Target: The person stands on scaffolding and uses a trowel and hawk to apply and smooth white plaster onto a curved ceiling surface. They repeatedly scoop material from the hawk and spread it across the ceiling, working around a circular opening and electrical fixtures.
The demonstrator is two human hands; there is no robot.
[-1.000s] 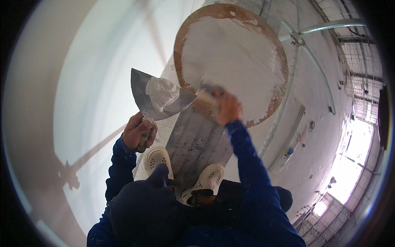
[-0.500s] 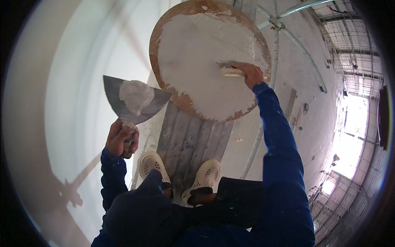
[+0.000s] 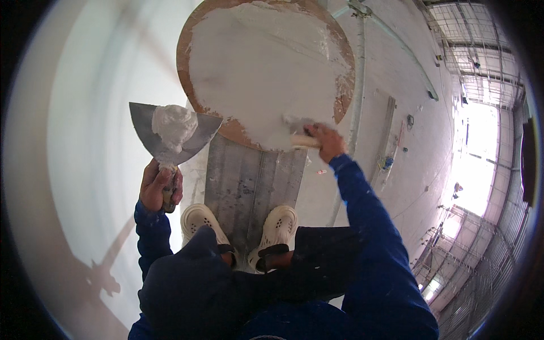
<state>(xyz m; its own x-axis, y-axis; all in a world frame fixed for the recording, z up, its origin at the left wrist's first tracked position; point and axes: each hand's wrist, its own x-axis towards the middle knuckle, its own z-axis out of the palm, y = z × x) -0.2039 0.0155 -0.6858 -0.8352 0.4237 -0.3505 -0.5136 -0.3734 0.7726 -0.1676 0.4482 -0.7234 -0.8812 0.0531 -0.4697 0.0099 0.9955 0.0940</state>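
Note:
My left hand [image 3: 160,187] grips the handle of a wide putty knife [image 3: 143,127], its flared metal blade pointing away from me. A thick lump of white putty [image 3: 173,127] sits on that blade. Farther right, my right hand [image 3: 330,143] is closed around a flat smoothing blade [image 3: 306,140] with a pale handle; motion blurs it. That blade lies at the near right edge of a round brown board [image 3: 186,68]. White putty [image 3: 260,73] is spread over most of the board, leaving a ragged brown rim.
Grey metal planking [image 3: 249,181] runs under the board to my pale clogs [image 3: 279,226]. A white wall [image 3: 85,141] rises on the left. Scaffold tubes [image 3: 358,73] stand to the right. Far below lies a floor with a long strip [image 3: 385,136] and scattered items.
My right hand has drawn the smoothing blade toward me, from the board's right middle to its near edge. My left hand still holds the loaded putty knife. The whole view has shifted slightly.

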